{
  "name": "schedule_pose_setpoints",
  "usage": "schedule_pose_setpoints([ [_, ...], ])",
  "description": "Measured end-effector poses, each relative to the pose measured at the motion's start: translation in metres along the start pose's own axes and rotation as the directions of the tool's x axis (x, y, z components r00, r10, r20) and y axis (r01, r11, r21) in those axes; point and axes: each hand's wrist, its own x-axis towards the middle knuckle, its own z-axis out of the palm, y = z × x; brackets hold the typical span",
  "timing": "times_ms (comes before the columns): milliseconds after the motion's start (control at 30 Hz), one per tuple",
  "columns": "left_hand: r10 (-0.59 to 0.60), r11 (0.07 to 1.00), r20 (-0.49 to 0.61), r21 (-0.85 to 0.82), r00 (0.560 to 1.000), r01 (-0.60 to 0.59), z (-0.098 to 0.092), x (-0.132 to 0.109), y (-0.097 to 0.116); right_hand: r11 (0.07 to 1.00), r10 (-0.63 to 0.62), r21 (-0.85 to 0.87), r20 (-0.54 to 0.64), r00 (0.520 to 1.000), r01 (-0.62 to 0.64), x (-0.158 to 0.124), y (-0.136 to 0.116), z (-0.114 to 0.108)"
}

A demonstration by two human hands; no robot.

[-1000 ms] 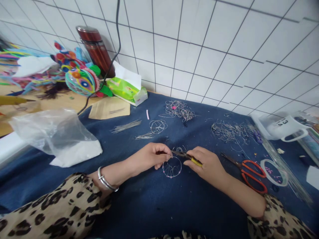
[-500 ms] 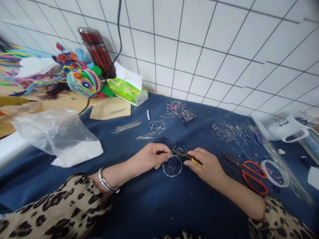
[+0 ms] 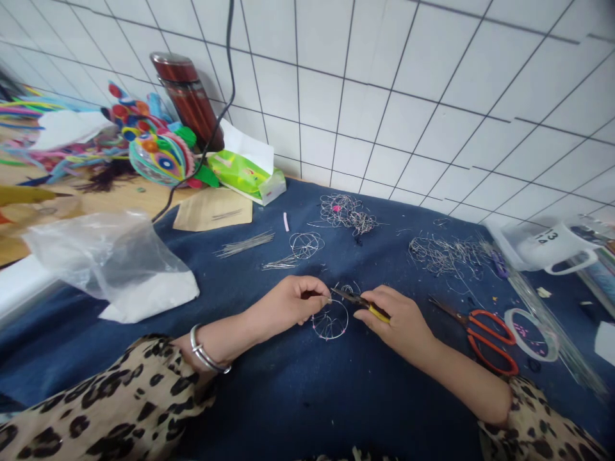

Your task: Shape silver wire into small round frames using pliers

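Observation:
Between thumb and forefinger, my left hand [image 3: 294, 301] pinches the upper left rim of a wire ring [image 3: 346, 320]. Pink beads dot this ring, and thin wire loops cross its inside. My right hand [image 3: 401, 323] is closed round the yellow handles of a pair of pliers [image 3: 355, 298]. The dark jaws point left and lie close to the top of the ring, near my left fingertips. Whether the jaws grip the wire is too small to tell. Just behind the pliers, small curled wires rest on the dark blue cloth [image 3: 307, 397].
Orange-handled scissors [image 3: 490, 339] and a white ring dish [image 3: 552, 349] with pink beads lie right. Wire tangles [image 3: 346, 214] and straight wire pieces [image 3: 245, 244] lie behind my hands. A plastic bag [image 3: 110, 256] is left; a mug [image 3: 552, 246] lies far right.
The beaded ring has turned slightly and shifted a little left and up in my left hand's pinch. Both hands and the pliers stay almost where they were.

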Motion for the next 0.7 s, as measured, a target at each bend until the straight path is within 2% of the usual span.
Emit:
schedule_pose_setpoints([
  [167,0.012,0.999,0.010,0.042,1.000,-0.013,-0.001,0.000,-0.001,1.000,-0.025,-0.006,-0.002,1.000,0.025,0.001,0.001,0.000],
  [400,0.068,0.994,0.011,0.088,0.998,-0.069,-0.003,-0.001,0.002,0.980,-0.174,-0.101,-0.018,0.985,0.171,0.002,0.010,-0.001],
  [700,0.022,1.000,0.068,0.014,0.997,-0.023,-0.003,-0.001,0.003,0.951,-0.273,-0.140,0.034,0.961,0.275,0.007,0.017,-0.007],
])
